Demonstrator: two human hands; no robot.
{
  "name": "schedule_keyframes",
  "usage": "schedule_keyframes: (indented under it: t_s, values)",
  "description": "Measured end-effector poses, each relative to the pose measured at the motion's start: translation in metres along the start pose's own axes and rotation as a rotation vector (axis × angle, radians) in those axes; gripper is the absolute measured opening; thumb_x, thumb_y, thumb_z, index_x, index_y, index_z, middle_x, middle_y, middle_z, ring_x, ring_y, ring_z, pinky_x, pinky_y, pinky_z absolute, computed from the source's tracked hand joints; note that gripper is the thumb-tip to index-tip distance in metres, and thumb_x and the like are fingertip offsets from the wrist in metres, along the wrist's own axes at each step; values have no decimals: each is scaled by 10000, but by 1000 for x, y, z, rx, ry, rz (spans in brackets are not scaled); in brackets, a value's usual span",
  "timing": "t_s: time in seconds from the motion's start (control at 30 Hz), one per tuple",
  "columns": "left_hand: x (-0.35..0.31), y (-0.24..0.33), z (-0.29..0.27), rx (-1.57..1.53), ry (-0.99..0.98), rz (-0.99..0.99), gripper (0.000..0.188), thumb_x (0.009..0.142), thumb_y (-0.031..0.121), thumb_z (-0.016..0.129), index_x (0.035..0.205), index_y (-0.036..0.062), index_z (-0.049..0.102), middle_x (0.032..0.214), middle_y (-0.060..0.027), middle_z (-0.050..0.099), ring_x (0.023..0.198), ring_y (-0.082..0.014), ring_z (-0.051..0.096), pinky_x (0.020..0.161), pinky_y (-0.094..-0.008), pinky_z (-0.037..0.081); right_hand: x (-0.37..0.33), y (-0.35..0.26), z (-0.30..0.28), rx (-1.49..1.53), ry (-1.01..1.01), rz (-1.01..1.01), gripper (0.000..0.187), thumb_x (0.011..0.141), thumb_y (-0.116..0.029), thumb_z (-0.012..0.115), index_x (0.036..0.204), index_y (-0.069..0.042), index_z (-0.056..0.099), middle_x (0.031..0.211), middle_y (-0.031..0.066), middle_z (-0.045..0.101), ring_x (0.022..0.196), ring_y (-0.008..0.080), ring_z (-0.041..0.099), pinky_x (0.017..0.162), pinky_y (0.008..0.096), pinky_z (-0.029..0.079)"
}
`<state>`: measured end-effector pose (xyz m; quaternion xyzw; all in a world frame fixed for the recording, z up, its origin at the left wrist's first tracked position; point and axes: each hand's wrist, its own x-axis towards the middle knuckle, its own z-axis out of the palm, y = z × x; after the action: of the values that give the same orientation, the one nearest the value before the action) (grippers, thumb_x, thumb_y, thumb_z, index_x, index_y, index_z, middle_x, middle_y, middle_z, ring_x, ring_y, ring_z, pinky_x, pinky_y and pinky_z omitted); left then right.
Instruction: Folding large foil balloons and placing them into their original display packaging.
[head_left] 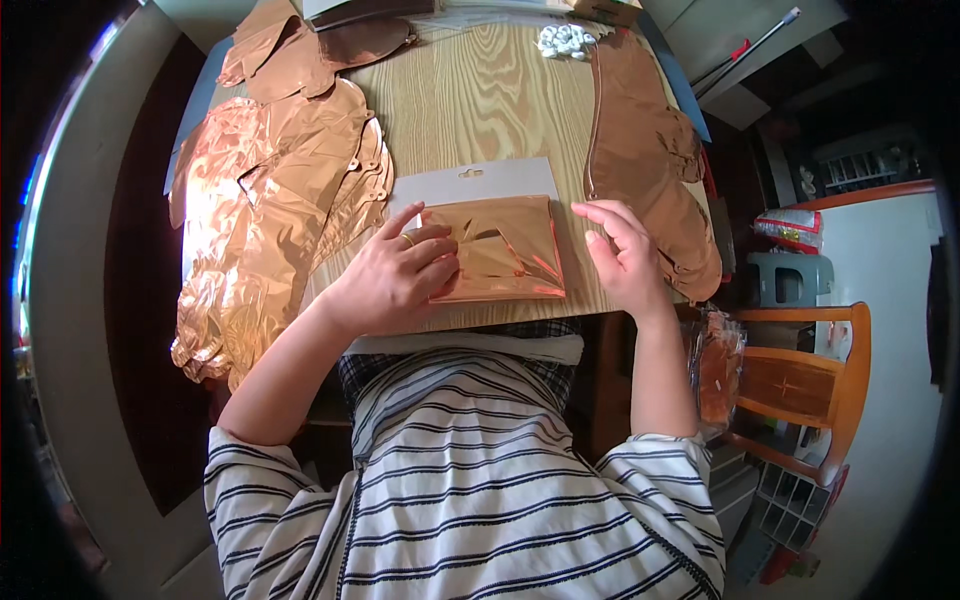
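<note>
A folded rectangle of shiny copper-coloured foil (500,255) lies at the table's near edge. Under it, a pale card (430,185) with a hanger slot sticks out at the far side. My left hand (395,270) rests on the foil's left part, fingers spread and slightly bent, a ring on one of them. Just off the right side of the packet, my right hand (625,255) is raised with thumb and fingers apart, holding nothing. Flat, uninflated copper foil balloons (270,190) are piled at the left, some drooping over the near edge. Another flat foil balloon (640,150) lies at the right.
A small heap of white pieces (566,41) sits at the far right of the wood-grain table (470,100). Beside the table at right stand a wooden chair (800,380), a grey stool (790,280) and a clear bag (718,370) with copper-coloured contents.
</note>
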<state>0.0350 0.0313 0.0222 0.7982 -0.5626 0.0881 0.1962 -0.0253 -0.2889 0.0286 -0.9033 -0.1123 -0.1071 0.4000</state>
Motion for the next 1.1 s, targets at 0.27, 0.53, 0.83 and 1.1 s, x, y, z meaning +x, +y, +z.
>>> schedule_keyframes:
  t_s: [0.27,0.53,0.83,1.1]
  values:
    - [4,18,-4,70,-82,-193,866,827,730,578,1333,28,555,1352,-194,520,1357,-394,433,1174,-575,247,16,-1,44,-400,-194,-239,575,978,-350,585,1424,0,491,1502,209,450,1419,377,372,1185,507,250]
    - [0,7,18,121,-82,-351,957,889,743,491,1521,36,364,1576,-259,306,1477,-439,255,1199,-548,187,37,19,55,-412,-191,-305,562,1004,-340,540,1457,-20,452,1533,170,427,1422,364,365,1184,483,262]
    - [-1,-29,-13,-526,177,-657,544,954,249,654,1417,8,502,1460,-215,490,1293,-348,543,1061,-417,470,71,35,9,102,-176,67,250,950,-44,596,1180,-33,696,943,24,658,772,93,564,715,260,482]
    - [15,-65,-28,-444,-88,-781,358,860,22,661,1218,16,662,1010,-123,701,904,-206,669,797,-338,548,117,41,16,219,-525,303,144,914,-40,660,1049,-2,690,783,-62,555,699,31,481,620,213,422]
